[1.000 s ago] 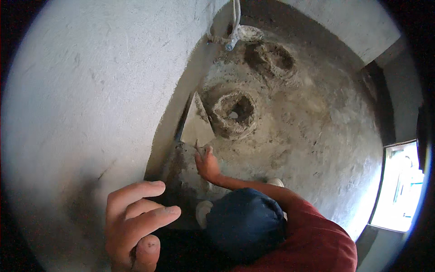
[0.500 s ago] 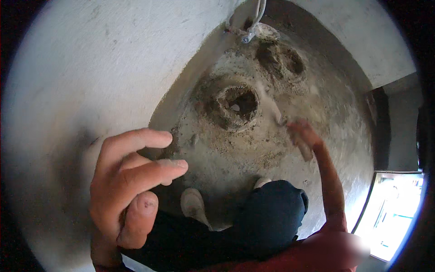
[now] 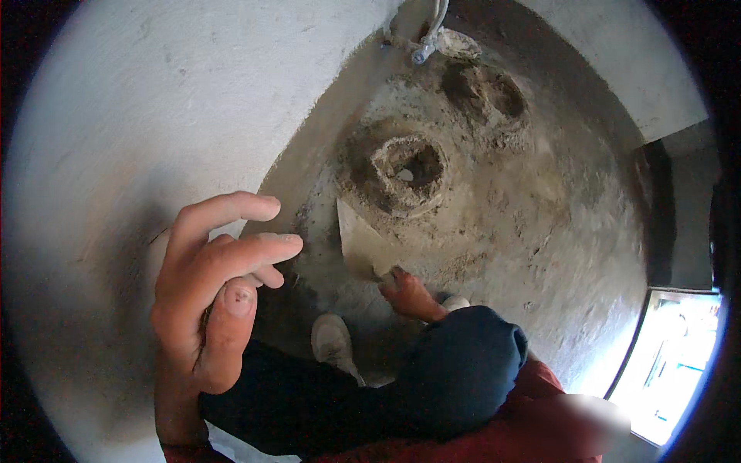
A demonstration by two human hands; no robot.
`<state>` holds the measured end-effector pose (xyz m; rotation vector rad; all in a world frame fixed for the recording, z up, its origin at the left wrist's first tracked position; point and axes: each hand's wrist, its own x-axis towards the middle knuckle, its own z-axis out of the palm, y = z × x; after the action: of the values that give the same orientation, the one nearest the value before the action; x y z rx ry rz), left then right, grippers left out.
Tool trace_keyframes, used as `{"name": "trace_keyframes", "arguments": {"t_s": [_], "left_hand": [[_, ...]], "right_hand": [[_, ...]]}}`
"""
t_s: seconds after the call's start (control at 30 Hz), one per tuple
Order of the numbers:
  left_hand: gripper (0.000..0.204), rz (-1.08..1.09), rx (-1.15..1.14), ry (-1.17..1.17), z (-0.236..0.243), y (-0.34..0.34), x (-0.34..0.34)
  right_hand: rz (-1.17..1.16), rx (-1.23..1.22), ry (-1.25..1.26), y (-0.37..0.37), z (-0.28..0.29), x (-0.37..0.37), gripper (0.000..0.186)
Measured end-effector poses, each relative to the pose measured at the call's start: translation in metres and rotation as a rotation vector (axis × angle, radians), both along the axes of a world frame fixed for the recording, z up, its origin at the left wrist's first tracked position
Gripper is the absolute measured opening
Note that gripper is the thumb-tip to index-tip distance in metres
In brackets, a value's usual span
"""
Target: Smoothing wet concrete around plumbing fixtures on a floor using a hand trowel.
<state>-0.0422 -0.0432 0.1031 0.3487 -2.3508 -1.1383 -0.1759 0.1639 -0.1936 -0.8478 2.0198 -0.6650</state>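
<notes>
My right hand (image 3: 414,296) is closed round the handle of a trowel (image 3: 359,241), low over the floor in front of my knee. The trowel's pale, pointed blade lies against the grey mortar, its tip toward the wall side of a round hole (image 3: 419,163) with a rough raised rim. Most of the handle is hidden in my fist. Close to my view on the left, my left hand (image 3: 220,289) is raised with nothing in it. Its fingers are apart and loosely bent in front of the white wall (image 3: 154,116).
Farther back is a second rough hole (image 3: 505,99) with mortar heaped about it. Beyond it stand thin pale pipes (image 3: 431,42) beside a whitish round piece (image 3: 458,45). My shoes (image 3: 332,339) rest on the floor near the wall. A bright opening (image 3: 664,363) is at the right.
My right hand has swung from the right side of the near hole to its near left, carrying the trowel. My left hand has shifted slightly up and left.
</notes>
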Motion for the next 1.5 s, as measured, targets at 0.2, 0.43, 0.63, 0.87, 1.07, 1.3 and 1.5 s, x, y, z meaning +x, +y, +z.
{"name": "trace_keyframes", "arguments": {"t_s": [0.2,0.43,0.63,0.87,1.07,1.3,1.5], "left_hand": [[0.032,-0.01,-0.011,-0.026,-0.006,0.0,0.004],[0.033,0.012,-0.032,-0.023,-0.001,0.0,0.013],[0.034,0.021,-0.016,0.031,0.002,0.005,0.008],[0.031,-0.006,-0.028,0.031,-0.004,0.001,0.007],[0.03,-0.056,0.018,0.043,-0.007,-0.002,-0.005],[0.029,-0.033,-0.02,0.01,0.0,0.0,-0.005],[0.029,-0.024,0.002,-0.016,-0.005,-0.004,-0.006]], "right_hand": [[-0.091,-0.037,0.036,-0.051,-0.046,0.002,0.037],[-0.386,-0.11,0.05,-0.084,-0.041,0.022,0.047],[-0.324,-0.026,0.099,-0.041,-0.007,0.021,0.051],[-0.384,0.046,-0.081,0.033,0.065,-0.042,0.059],[-0.487,-0.252,-0.527,0.103,0.078,-0.213,0.046],[-0.058,0.04,0.104,0.051,0.031,-0.11,0.051],[-0.105,0.004,-0.051,0.017,-0.019,0.009,0.053]]}}
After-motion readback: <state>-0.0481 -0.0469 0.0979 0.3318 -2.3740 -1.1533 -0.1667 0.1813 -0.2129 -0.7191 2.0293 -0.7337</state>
